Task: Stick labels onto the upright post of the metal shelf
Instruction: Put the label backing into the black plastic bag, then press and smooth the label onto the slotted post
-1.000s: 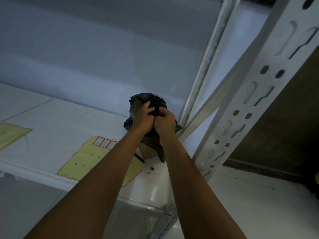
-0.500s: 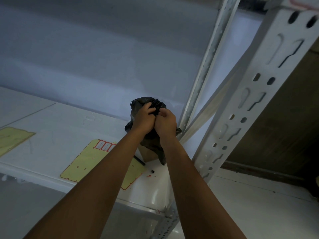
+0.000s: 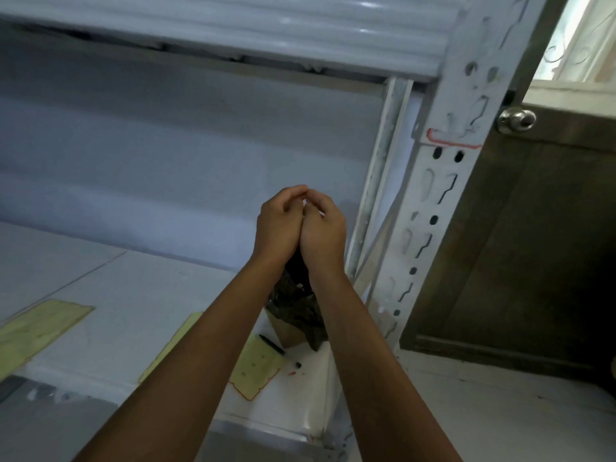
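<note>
We face the metal shelf, and its upright post rises on our right. Its long axis runs from the shelf corner up and slightly rightward to the top of the view, with the slotted face turned toward us. The post stands to the right of both hands and apart from them, so the right hand is the nearer one. We judge the coming move to be a reach rightward onto a bare stretch of that face.

Beside the post on the far right is a dark door with a round knob. Below us, the white shelf board carries a black bag under our wrists, a yellow backing sheet and a pen. A red-edged stuck label already sits on the post, higher than our hands.

Our left hand and right hand are raised side by side and touching, with fingers curled and tips meeting. Between the tips shows a small pale scrap, probably a label pinched by both, though it is too small for us to be sure.
</note>
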